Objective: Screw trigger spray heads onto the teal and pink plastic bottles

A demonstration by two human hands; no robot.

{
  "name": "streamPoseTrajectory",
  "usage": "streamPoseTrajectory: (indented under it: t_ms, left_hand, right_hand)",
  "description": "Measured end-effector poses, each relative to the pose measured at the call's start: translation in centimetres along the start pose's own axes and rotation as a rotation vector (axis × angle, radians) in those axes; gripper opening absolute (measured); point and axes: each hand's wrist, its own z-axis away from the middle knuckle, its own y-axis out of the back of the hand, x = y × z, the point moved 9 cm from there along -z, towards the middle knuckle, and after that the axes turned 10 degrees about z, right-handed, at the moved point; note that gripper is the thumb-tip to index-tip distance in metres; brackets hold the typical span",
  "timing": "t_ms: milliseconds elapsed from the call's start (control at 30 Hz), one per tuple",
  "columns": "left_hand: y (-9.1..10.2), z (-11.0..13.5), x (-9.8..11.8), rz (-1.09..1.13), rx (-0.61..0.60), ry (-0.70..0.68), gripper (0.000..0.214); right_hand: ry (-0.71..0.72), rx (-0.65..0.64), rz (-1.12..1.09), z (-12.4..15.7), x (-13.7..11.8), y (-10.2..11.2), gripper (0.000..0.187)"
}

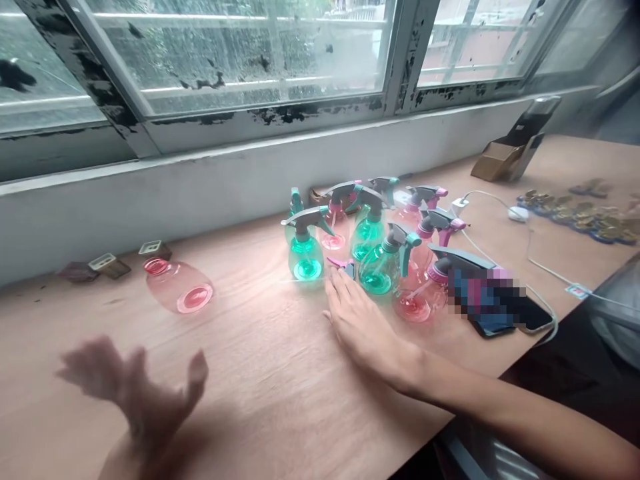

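Note:
My left hand (pixel 137 387), blurred by motion, is raised over the table with its fingers and thumb spread, holding nothing. Nearest to it is a clear pink bottle (pixel 177 287) without a spray head, tilted on the wood. My right hand (pixel 363 323) stretches palm down toward the cluster of spray bottles. Its fingertips touch or nearly touch a loose grey spray head with a pink trigger (pixel 349 269), partly hidden by the fingers. Just beyond stand a green spray bottle (pixel 306 257) and another green spray bottle (pixel 377 273). A pink spray bottle (pixel 415 303) is beside my right wrist.
Two phones (pixel 493 323) lie at the table's right edge, partly pixelated. A white cable (pixel 533 250) runs past a small white round object (pixel 518 213). Further back are gold-coloured pieces (pixel 575 213) and a cardboard box (pixel 500 160). Small blocks (pixel 110 265) sit by the wall.

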Motion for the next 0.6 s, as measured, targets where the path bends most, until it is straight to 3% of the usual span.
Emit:
streamPoseTrajectory:
  t_ms: [67, 167, 233, 367, 500, 600]
  left_hand:
    - [-0.1, -0.6, 0.8, -0.113, -0.016, -0.284, 0.116]
    - [-0.1, -1.7, -0.7, -0.161, -0.009, -0.395, 0.132]
    - [0.3, -2.5, -2.3, -0.130, 0.027, -0.319, 0.144]
    - [-0.2, -3.1, -5.5, -0.001, -0.006, 0.075, 0.143]
    - [-1.5, -3.4, -6.0, 0.036, -0.074, 0.174, 0.121]
    - [-2.7, -3.7, -7.0, 0.059, -0.117, 0.240, 0.126]
  right_hand:
    - [-0.041, 0.003, -0.006, -0.2, 0.5, -1.2, 0.059]
    - [-0.074, 0.016, -0.010, -0.4, 0.8, -2.3, 0.057]
    - [-0.088, 0.023, -0.007, -0.5, 0.7, -2.3, 0.056]
    - [-0.086, -0.012, 0.028, -0.3, -0.1, -1.1, 0.054]
    - [-0.101, 0.021, -0.002, 0.8, -0.4, 0.1, 0.049]
    - [-0.112, 0.108, -0.048, 2.1, 0.1, -0.7, 0.049]
